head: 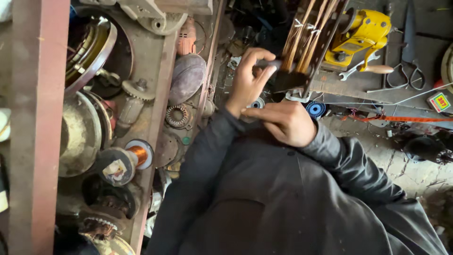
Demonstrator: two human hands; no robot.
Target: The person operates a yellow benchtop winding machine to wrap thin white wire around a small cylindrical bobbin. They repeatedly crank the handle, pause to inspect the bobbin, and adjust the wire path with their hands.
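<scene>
My left hand reaches up and grips a short dark handle at the edge of a dark winding frame. Bundles of copper wire run along that frame. My right hand sits just below, fingers curled in, index finger pointing left; I see nothing clearly held in it. Both dark grey jacket sleeves come up from the bottom of the view. A small blue spool lies right beside my right hand.
A rusty metal shelf on the left holds motor housings, gears, a stator ring and a copper wire spool. At the right are a yellow machine, a wrench, scissors and an orange strand.
</scene>
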